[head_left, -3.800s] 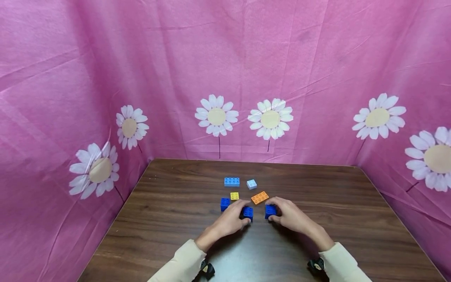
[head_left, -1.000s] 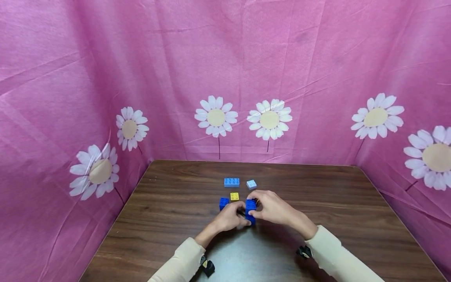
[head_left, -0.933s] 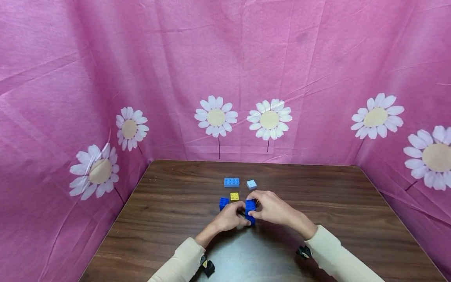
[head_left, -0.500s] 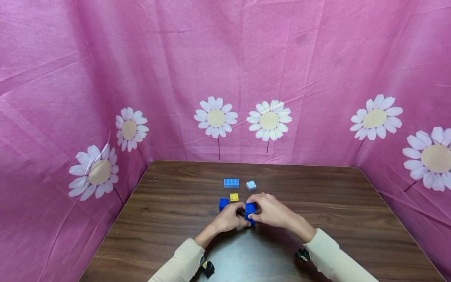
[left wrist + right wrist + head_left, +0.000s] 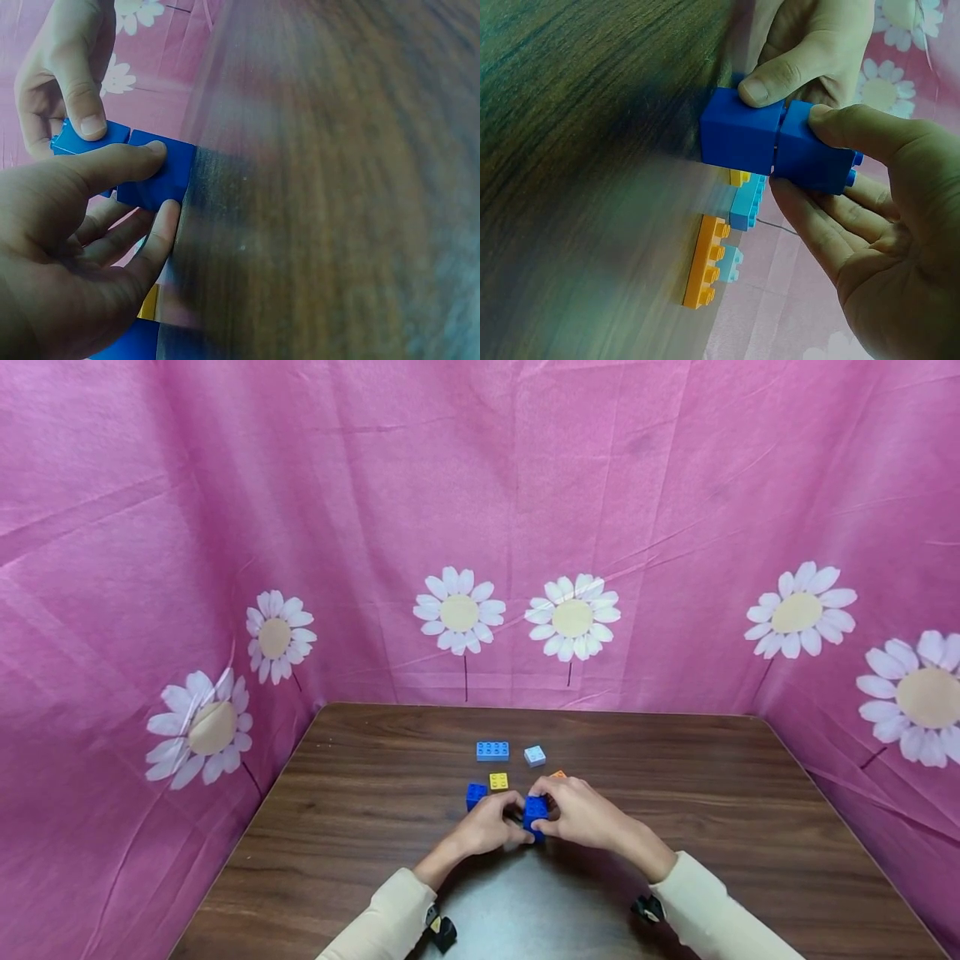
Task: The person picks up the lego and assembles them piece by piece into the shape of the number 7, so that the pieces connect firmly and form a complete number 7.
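The right hand (image 5: 588, 812) pinches the upper brick (image 5: 806, 154), seemingly not flush, directly above the lower brick (image 5: 739, 135) the left hand (image 5: 486, 828) grips.

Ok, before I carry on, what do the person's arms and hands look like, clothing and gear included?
The left hand and right hand are ungloved, with no rings showing. The left sleeve and right sleeve are plain cream. Under each cuff sits a small black device, left device and right device, each with a pale yellowish patch; finer markings are too small to read.
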{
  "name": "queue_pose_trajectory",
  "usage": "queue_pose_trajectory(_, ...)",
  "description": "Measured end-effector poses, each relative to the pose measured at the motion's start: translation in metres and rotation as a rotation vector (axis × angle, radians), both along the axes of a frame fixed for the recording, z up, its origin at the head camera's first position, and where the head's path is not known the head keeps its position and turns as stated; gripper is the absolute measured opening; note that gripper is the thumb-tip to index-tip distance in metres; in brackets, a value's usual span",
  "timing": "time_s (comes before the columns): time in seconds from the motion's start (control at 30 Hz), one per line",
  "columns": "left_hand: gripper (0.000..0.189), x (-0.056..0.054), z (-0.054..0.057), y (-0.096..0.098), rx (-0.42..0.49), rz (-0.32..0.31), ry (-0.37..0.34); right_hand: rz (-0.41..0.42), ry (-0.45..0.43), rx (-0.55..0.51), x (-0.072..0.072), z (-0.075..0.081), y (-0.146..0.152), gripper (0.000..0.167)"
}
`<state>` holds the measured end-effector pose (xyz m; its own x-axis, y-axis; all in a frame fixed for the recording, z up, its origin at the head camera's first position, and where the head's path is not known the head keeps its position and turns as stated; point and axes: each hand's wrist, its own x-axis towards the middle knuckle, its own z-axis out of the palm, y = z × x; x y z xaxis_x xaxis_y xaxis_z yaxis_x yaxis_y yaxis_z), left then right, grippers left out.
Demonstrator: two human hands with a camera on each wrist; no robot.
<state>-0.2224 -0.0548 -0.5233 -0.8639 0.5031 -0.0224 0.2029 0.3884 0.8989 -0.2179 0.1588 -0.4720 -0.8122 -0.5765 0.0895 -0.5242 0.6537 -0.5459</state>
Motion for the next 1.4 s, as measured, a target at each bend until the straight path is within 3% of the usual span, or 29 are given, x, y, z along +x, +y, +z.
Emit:
queue_pose_trajectory(0.3,0.025,0.0002,-0.0002,-0.0006,-0.006,-0.003,0.003,0.026,-0.002,-0.013,0.0006,-0.0008,0.0009,0.033)
queue_pose_trajectory(0.87,0.023,-0.0017,0.0039,-0.0008,-0.017,-0.007,0.025,0.036,0.151,0.059,0.0013,-0.0046,-0.0003,0.036)
queue_pose_trajectory(1.4,0.023,-0.0015,0.0029,-0.0019,-0.018,-0.018,0.016,0.043,0.213,0.044,0.0046,-0.0094,0.0021,0.037)
